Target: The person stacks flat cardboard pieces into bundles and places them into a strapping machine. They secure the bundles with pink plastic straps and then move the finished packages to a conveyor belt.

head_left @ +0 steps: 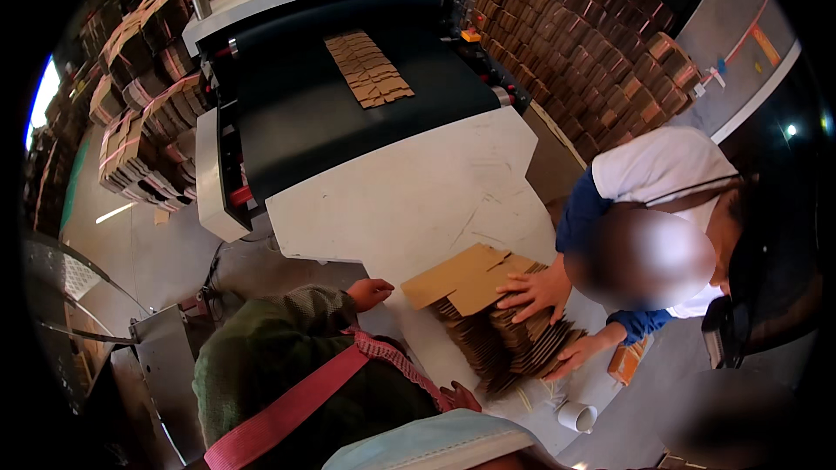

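My left hand (372, 294) is closed, its fingers curled with nothing visible in them, over the white table just left of a stack of folded cardboard pieces (501, 339). My right hand (460, 397) is low beside the near left side of the stack; its fingers are mostly hidden. Flat brown cardboard sheets (466, 278) lie on top of the stack. Across the table, a co-worker's hand (538, 290) rests spread on the stack, and the same person's other hand (579, 357) touches its right side.
Ahead stands a machine with a dark conveyor belt (322, 135), carrying a row of cardboard pieces (368, 70). On the table's right are a white cup (576, 416) and an orange-brown block (627, 361). Bundled cardboard (139, 148) is piled left; a tall cardboard wall (566, 35) stands behind.
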